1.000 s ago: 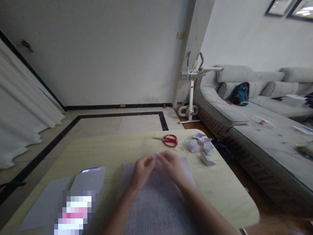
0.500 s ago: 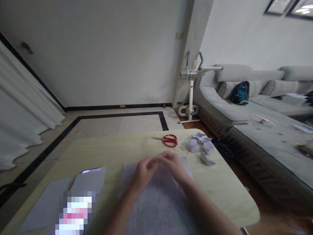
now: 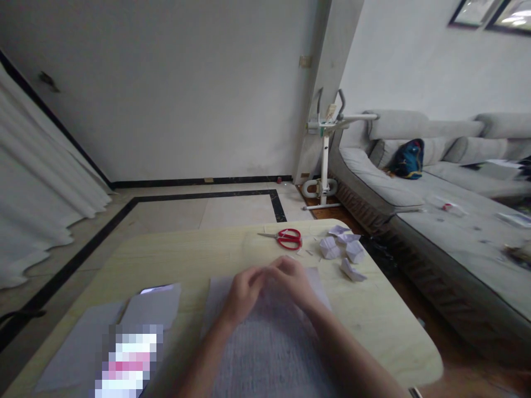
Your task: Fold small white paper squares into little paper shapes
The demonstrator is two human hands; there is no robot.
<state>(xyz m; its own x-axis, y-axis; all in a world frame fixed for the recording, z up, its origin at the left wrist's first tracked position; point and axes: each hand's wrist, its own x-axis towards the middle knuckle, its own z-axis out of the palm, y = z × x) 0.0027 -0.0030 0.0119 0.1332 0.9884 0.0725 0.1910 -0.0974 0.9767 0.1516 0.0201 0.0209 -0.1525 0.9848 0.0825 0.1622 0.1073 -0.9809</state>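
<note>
My left hand (image 3: pixel 245 290) and my right hand (image 3: pixel 292 281) meet at the fingertips above a large sheet of paper (image 3: pixel 269 354) covered in faint writing. The fingers of both are curled and closed together; whatever they pinch, if anything, is hidden or too small to name. Beyond them lie scissors (image 3: pixel 289 239) with red handles, blades pointing left. To the right of my hands are several folded white paper pieces (image 3: pixel 329 248), with small paper scraps (image 3: pixel 309 252) near the scissors.
At the left of the wooden table (image 3: pixel 178 260) lie white paper sheets (image 3: pixel 78 348) and a phone (image 3: pixel 156 289), beside a pixelated bright patch. A grey sofa (image 3: pixel 440 221) with a blue backpack (image 3: pixel 410 159) stands to the right, and an exercise machine (image 3: pixel 324 155) stands beyond the table.
Almost nothing differs: my hands stay together over the sheet with a slight shift of the fingers. The whole view has moved very slightly.
</note>
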